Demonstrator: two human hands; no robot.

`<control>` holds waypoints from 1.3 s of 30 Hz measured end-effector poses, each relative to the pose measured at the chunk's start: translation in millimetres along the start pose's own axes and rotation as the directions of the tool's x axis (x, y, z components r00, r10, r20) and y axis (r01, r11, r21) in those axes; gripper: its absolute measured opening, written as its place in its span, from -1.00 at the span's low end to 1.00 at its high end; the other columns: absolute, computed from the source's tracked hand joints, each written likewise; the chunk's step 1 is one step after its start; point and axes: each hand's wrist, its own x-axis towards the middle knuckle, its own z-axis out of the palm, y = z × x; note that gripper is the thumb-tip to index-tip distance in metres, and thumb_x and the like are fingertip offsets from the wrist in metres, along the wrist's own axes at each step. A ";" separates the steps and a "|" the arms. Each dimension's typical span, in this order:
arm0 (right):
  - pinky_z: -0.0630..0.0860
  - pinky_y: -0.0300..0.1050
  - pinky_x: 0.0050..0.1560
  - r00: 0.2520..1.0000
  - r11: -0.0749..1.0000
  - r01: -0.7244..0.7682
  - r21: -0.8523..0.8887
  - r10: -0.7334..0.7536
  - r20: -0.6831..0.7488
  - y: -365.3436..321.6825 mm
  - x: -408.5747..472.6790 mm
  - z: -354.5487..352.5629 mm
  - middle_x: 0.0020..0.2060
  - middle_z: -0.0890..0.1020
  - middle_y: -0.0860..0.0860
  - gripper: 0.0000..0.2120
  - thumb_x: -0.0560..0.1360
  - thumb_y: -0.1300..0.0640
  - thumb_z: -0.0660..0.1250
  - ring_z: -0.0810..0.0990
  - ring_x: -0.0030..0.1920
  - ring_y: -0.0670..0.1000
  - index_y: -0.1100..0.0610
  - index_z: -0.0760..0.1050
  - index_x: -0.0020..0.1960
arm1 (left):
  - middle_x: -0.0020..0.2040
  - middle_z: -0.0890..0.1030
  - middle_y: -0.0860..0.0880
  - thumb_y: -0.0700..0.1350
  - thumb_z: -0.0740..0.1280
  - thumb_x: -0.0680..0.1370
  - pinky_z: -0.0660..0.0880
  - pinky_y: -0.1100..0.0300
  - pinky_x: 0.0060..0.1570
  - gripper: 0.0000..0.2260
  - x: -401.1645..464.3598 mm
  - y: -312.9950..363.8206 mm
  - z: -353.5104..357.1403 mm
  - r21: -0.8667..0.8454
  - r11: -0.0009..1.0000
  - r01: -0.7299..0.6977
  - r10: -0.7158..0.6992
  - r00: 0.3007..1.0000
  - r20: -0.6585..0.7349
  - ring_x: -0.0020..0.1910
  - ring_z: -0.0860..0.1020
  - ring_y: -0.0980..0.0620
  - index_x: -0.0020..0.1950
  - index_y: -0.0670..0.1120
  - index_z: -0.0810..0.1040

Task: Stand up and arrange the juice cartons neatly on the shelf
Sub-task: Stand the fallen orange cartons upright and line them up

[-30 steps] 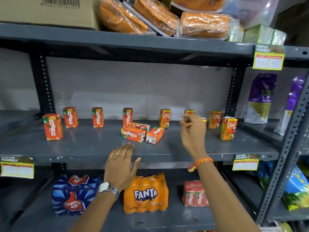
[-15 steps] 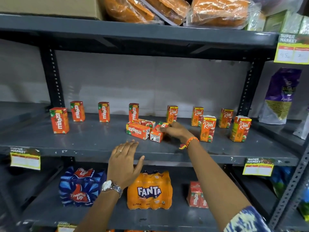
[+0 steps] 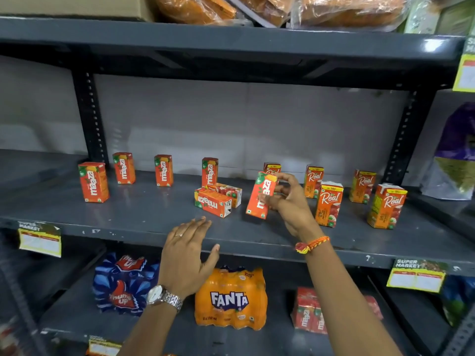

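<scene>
Even, diffuse indoor light falls on the grey metal shelf [image 3: 144, 214], with a bright glare spot on the dark upper shelf's front edge [image 3: 431, 44] above and right of the right hand [image 3: 290, 204]. The clear plastic wrapping [image 3: 347, 9] overhead glints. Soft shadows pool beneath the shelves. Wide-angle distortion bends the frame's edges, where the purple pouch [image 3: 457, 150] far right blurs.

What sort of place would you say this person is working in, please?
Most likely a small supermarket or grocery aisle: metal shelving carries "Super Market" price tags, with Maaza and Real juice cartons above a Fanta multipack.
</scene>
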 end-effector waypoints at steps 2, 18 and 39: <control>0.66 -0.17 -0.16 1.000 0.999 0.000 0.040 0.000 -0.019 2.3 1.9 -2.9 0.14 0.60 -0.03 -0.47 0.42 0.31 0.49 0.61 0.16 -0.01 -0.09 0.41 0.25 | 0.38 0.55 -0.03 0.22 0.15 0.54 0.31 0.00 0.39 -0.45 -0.1 0.9 -1.3 0.002 1.000 -0.002 0.002 1.000 0.010 0.36 0.50 -0.02 0.40 -0.06 0.51; 0.66 -0.16 -0.05 0.980 0.994 0.112 0.006 -0.111 0.168 -16.9 21.8 178.4 0.04 0.59 -0.04 -0.40 0.39 0.41 0.48 0.64 0.03 -0.07 0.02 0.38 0.30 | 0.33 0.59 -0.06 0.10 0.10 0.62 0.30 0.04 0.42 -0.55 -8.5 -150.3 -38.8 0.019 1.000 -0.024 0.026 0.997 -0.070 0.30 0.55 -0.07 0.35 -0.10 0.56; 0.58 0.06 0.24 0.964 0.887 0.138 -0.441 -0.017 0.265 -3.4 40.3 258.7 0.28 0.54 0.12 -0.28 0.36 0.31 0.54 0.53 0.30 0.08 0.08 0.32 0.43 | 0.37 0.53 -0.03 0.13 0.20 0.57 0.28 -0.02 0.45 -0.52 -11.8 -164.9 -26.2 -0.005 0.994 -0.109 0.109 0.992 -0.064 0.35 0.47 -0.05 0.41 -0.08 0.46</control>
